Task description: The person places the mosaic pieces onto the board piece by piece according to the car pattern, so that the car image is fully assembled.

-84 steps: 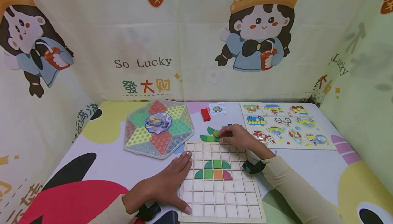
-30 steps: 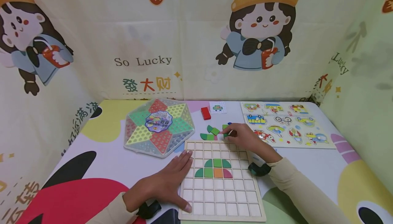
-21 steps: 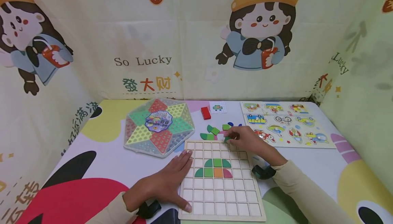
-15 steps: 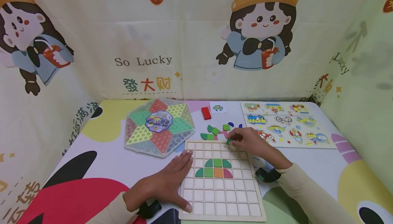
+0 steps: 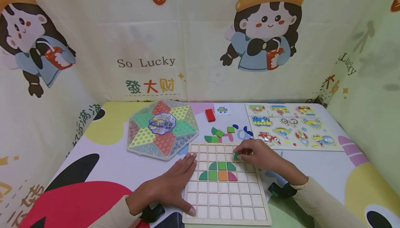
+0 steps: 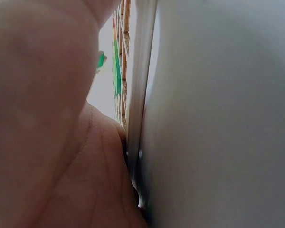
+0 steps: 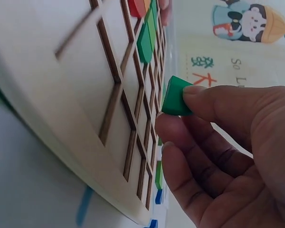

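Note:
My right hand [image 5: 264,156] pinches a small dark green tile [image 7: 176,96] between thumb and fingers, above the upper right part of a wooden grid board [image 5: 215,200]. Part of the tile is covered by the fingers. Seated in the board's cells are several tiles in two rows: green quarter-circles, green squares [image 5: 222,165], an orange square [image 5: 223,176] and a pinkish-red quarter-circle [image 5: 232,176]. Along the board's left edge rests my left hand [image 5: 170,182], fingers extended and thumb spread toward the lower corner. In the left wrist view, its palm lies against the board's side.
Loose green tiles [image 5: 219,133] and dark blue tiles [image 5: 248,131] lie behind the board. A red block [image 5: 210,115] and a small pattern card [image 5: 222,109] sit farther back. To the left is a hexagonal Chinese checkers box [image 5: 162,130], to the right a vehicle puzzle board [image 5: 293,127].
My right hand has picked up the dark green tile from among the loose pieces and brought it nearer, over the board's upper right. The left hand has stayed in place.

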{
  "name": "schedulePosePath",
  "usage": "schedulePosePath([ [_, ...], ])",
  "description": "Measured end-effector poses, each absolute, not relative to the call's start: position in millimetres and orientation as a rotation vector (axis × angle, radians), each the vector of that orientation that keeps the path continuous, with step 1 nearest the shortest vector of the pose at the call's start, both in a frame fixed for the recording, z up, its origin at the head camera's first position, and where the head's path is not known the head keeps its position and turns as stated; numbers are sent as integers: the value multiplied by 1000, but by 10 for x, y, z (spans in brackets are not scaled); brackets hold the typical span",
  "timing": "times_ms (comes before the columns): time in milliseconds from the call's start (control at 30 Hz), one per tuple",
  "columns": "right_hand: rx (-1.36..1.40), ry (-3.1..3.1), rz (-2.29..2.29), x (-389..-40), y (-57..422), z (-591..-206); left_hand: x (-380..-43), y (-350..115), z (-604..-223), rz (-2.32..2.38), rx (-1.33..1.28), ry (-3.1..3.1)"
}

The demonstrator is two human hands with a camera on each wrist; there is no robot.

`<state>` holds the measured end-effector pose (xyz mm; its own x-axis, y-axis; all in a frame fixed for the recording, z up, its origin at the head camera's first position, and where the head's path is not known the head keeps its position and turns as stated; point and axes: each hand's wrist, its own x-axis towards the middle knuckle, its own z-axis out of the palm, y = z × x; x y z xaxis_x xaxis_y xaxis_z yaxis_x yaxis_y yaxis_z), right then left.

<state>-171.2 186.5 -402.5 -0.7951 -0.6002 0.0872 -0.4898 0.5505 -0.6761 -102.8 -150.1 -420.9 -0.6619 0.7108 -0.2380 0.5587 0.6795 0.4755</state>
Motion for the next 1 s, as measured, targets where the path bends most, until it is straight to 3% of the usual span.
schedulePosePath([
  [1000, -968, 2366, -1141, -1395, 1949, -4082, -1025, -1495, -4195, 517, 965, 2482],
])
